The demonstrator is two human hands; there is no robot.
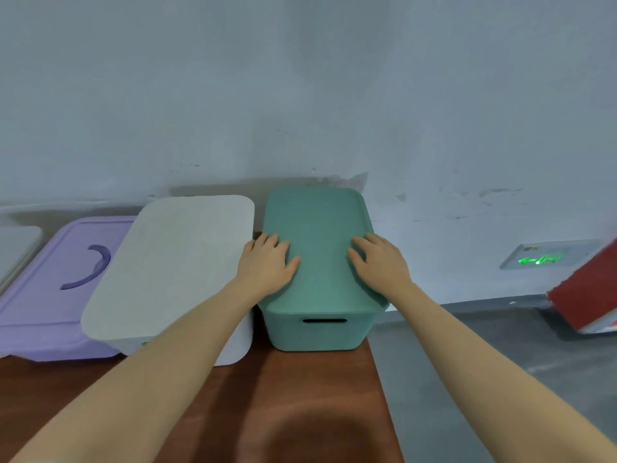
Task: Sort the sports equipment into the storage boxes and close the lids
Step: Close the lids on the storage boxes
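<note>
A green storage box [317, 332] stands at the right end of the brown table, its green lid [319, 225] lying on top. My left hand [267, 262] presses flat on the lid's left side, and my right hand [377, 260] presses flat on its right side, fingers spread. Left of it stands a white box [230, 349] with a white lid [173, 262] on it. Further left is a purple box with a lid [43, 295] and an arc handle. No sports equipment shows.
The brown table [233, 402] ends just right of the green box, with grey floor [484, 345] beyond. A red object [591, 292] leans at the far right. Another pale lid [16, 248] shows at the left edge. A wall runs close behind the boxes.
</note>
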